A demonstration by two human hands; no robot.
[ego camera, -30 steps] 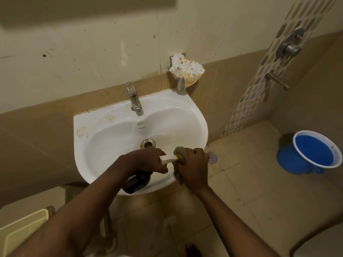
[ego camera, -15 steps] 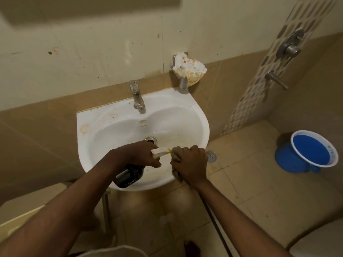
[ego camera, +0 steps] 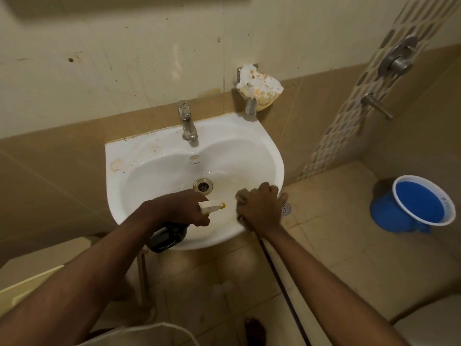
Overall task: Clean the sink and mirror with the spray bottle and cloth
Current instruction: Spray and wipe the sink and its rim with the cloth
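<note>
A white wall sink point(ego camera: 154, 168) with a steel tap point(ego camera: 187, 124) and drain point(ego camera: 203, 186) fills the middle. My left hand point(ego camera: 179, 207) grips a dark spray bottle point(ego camera: 166, 237) with a pale nozzle point(ego camera: 212, 205) pointing right, over the sink's front. My right hand point(ego camera: 262, 208) presses a grey cloth point(ego camera: 241, 196) against the basin's front right wall. Most of the cloth is hidden under the hand. Brown stains mark the sink's back left ledge. No mirror is clearly in view.
A stained soap holder point(ego camera: 258, 88) hangs on the wall right of the tap. A blue bucket point(ego camera: 414, 206) stands on the tiled floor at right, near a floor drain point(ego camera: 287, 208). Shower fittings point(ego camera: 396, 61) are mounted upper right. A black hose point(ego camera: 282, 283) runs under my right arm.
The cloth hand has slid right along the basin's front, away from the nozzle. The view has shifted so the sink sits more centred.
</note>
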